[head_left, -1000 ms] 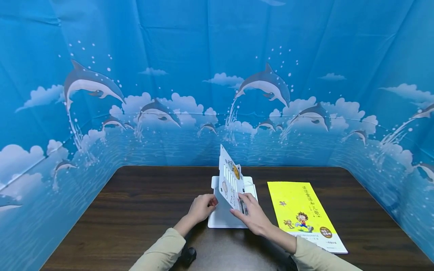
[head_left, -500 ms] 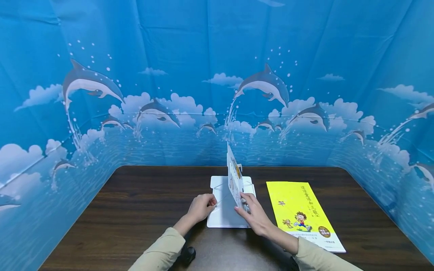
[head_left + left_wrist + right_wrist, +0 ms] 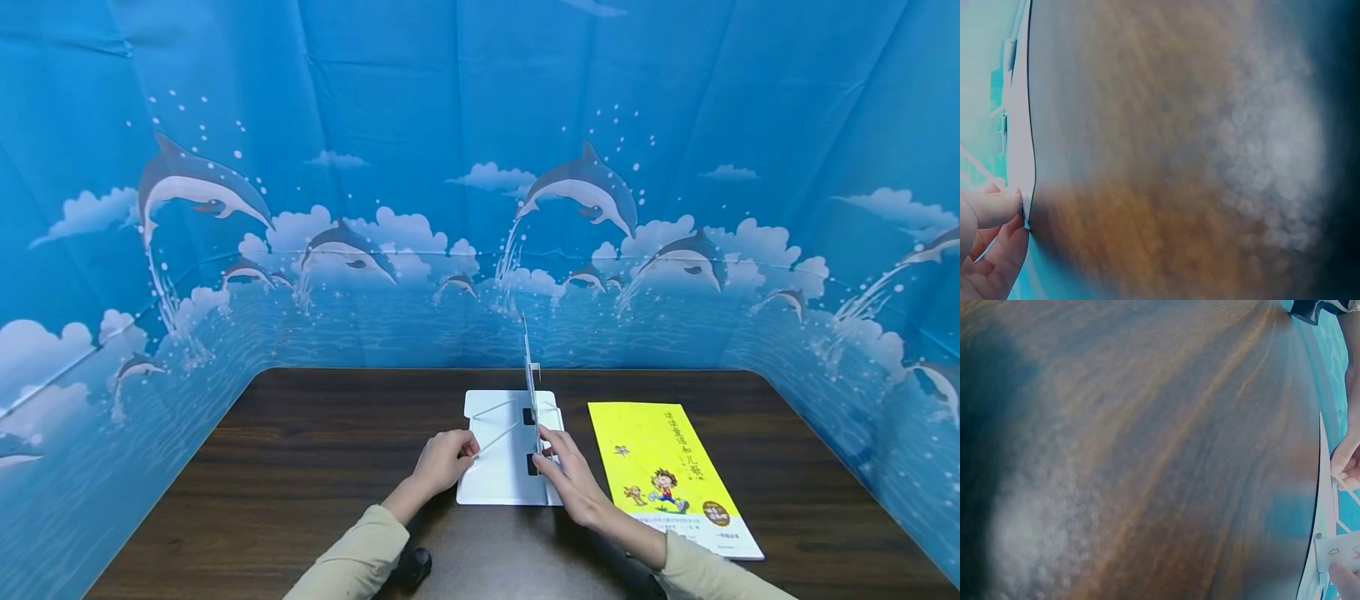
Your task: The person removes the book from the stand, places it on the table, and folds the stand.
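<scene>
A white folding book stand (image 3: 491, 483) lies on the dark table, its printed panel (image 3: 529, 367) standing nearly upright and seen edge-on. Two black pads show on the base beside it, along with thin white rods (image 3: 501, 437). My left hand (image 3: 444, 460) is at the base's left edge, thumb and fingers pinching the end of one rod; the left wrist view has the fingertips (image 3: 1007, 206) close against that edge. With thumb and fingers, my right hand (image 3: 572, 479) holds the near edge of the upright panel. In the right wrist view only a corner of the printed panel (image 3: 1338, 551) shows.
A yellow book (image 3: 652, 450) with a cartoon cover lies flat to the right of the stand, close to my right forearm. A black object (image 3: 414, 568) is by my left sleeve. Behind the table (image 3: 337, 417) hangs a blue dolphin curtain (image 3: 412, 167).
My right hand has swung the panel rightward from a left lean to nearly upright, baring the base, pads and rods. My left hand has stayed at the base's left edge.
</scene>
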Motion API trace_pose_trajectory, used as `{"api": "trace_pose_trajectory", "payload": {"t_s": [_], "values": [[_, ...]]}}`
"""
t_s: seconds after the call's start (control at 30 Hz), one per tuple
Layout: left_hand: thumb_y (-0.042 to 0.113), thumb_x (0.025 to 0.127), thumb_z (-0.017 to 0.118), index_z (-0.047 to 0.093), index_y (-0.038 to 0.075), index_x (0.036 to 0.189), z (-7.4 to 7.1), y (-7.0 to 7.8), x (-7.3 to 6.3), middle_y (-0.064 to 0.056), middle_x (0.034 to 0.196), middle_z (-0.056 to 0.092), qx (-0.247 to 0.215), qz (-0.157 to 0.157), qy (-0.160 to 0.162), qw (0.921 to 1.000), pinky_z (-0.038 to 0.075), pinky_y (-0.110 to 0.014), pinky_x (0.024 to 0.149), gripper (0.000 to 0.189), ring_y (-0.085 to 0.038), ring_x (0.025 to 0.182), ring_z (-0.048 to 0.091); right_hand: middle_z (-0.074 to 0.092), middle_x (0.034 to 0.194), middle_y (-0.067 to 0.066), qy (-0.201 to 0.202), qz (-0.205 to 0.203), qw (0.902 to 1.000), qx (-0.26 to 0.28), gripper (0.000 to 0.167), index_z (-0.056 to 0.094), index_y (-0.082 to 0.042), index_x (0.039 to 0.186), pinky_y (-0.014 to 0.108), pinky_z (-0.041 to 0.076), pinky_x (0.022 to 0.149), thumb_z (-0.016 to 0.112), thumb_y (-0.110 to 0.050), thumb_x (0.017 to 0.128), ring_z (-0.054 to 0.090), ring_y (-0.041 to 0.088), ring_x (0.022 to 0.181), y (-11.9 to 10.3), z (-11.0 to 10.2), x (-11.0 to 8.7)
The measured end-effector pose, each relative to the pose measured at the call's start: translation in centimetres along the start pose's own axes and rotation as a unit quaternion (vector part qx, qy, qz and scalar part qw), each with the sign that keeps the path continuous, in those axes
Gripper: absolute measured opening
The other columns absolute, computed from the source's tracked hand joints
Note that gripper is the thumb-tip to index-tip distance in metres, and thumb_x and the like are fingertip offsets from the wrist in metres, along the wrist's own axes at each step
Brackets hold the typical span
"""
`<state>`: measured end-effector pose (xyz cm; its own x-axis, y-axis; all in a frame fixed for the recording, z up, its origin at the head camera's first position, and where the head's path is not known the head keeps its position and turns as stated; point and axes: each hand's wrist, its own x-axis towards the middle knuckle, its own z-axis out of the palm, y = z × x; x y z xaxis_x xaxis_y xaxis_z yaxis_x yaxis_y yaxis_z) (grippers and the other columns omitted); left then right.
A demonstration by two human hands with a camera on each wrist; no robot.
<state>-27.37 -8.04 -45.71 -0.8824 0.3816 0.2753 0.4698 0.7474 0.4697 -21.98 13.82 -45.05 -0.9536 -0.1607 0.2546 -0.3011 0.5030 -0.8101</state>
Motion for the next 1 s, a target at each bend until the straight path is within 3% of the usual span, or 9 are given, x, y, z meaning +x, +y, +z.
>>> {"api": "trace_pose_trajectory", "payload": {"t_s": [0.43,0.8,1.0], "values": [[-0.002,0.078,0.064,0.064,0.009,0.075,0.02,0.16,0.02,0.005,0.065,0.054,0.01,0.011,-0.001,0.9999,0.037,-0.021,0.052,0.011,-0.006,0.058,0.044,0.046,0.124,0.011,0.007,-0.007,0.9999,0.003,0.05,0.041,-0.006,0.135,0.035,0.043,0.077,0.044,-0.028,0.09,0.048,0.021,0.098,-0.17,-0.02,0.04],[0.001,0.078,0.065,0.072,0.008,0.078,-0.12,0.19,-0.05,0.001,0.071,0.059,0.018,0.025,0.008,0.9995,0.045,-0.024,0.056,0.01,-0.01,0.064,0.054,0.046,0.124,0.01,0.008,-0.008,0.9999,0.005,0.054,0.042,-0.008,0.135,0.035,0.044,0.077,0.044,-0.036,0.089,0.048,0.02,0.098,-0.13,-0.02,0.05],[0.002,0.078,0.066,0.071,0.006,0.082,-0.39,0.05,-0.06,0.0,0.073,0.059,-0.005,0.016,-0.019,0.9997,0.045,-0.025,0.058,0.007,-0.01,0.065,0.052,0.045,0.125,0.011,0.005,-0.005,0.9999,0.01,0.054,0.042,-0.008,0.135,0.035,0.044,0.076,0.044,-0.036,0.089,0.048,0.02,0.099,-0.09,0.03,0.0]]}}
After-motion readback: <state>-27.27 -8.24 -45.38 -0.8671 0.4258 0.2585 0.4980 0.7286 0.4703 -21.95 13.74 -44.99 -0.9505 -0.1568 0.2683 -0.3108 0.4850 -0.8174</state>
